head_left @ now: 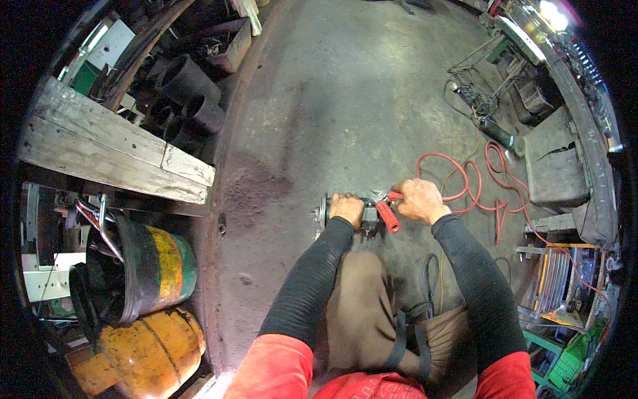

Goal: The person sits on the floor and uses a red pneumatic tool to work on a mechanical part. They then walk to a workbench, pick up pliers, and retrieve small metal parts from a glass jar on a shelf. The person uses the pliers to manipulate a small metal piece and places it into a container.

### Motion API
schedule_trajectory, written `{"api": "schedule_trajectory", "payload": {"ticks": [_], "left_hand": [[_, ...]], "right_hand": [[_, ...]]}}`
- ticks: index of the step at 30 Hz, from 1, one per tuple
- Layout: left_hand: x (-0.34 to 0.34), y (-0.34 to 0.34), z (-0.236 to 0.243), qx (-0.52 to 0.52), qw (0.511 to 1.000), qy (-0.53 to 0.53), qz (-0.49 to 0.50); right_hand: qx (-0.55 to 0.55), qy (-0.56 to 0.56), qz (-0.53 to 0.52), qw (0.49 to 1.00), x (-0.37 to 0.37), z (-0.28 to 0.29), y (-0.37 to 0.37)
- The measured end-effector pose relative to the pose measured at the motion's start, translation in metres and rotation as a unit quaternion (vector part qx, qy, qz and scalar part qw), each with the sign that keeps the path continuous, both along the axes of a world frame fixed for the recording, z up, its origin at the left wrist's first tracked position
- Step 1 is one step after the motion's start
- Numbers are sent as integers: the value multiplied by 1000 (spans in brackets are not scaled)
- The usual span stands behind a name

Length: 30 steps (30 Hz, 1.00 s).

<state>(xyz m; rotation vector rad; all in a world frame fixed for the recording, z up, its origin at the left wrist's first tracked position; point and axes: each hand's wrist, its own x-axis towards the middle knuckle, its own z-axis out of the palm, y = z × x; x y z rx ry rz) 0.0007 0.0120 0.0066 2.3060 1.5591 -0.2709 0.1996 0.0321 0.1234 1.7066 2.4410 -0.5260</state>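
On the floor in front of my knees lies a dark metal machine part [369, 218] with a round, disc-like left end. My left hand [347, 210] is closed over its top, fingers curled round it. At its right end my right hand [421, 200] is closed on a red-handled tool [387, 217], whose tubular grip points down toward me. The tool's working end is hidden behind the fingers and the part, so I cannot tell its exact kind. A thin red hose [466, 178] runs in loops to my right hand.
To the left stand a striped bucket [169, 265], an orange gas cylinder [151, 352], and a white-painted wooden beam [113, 147]. At right are a grey bin [558, 174], a black cylindrical power tool [500, 136], tangled cables [480, 103] and a yellow-framed rack [557, 280].
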Motion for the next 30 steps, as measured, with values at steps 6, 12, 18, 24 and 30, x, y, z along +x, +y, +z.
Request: {"api": "schedule_trajectory", "payload": {"ticks": [6, 12, 18, 24, 30], "left_hand": [[-7, 38, 11, -131, 991, 5, -26], [-9, 64, 19, -118, 992, 16, -48], [-16, 53, 27, -40, 999, 16, -19], [-5, 52, 23, -56, 996, 63, -18], [-8, 37, 16, -146, 986, 66, 44]], "right_hand": [[67, 18, -72, 995, 40, 21, 12], [84, 163, -154, 971, 101, 2, -45], [2, 310, -341, 888, 101, -74, -112], [-75, 459, -389, 795, 92, -71, -116], [6, 497, -363, 788, 118, -70, -157]]}}
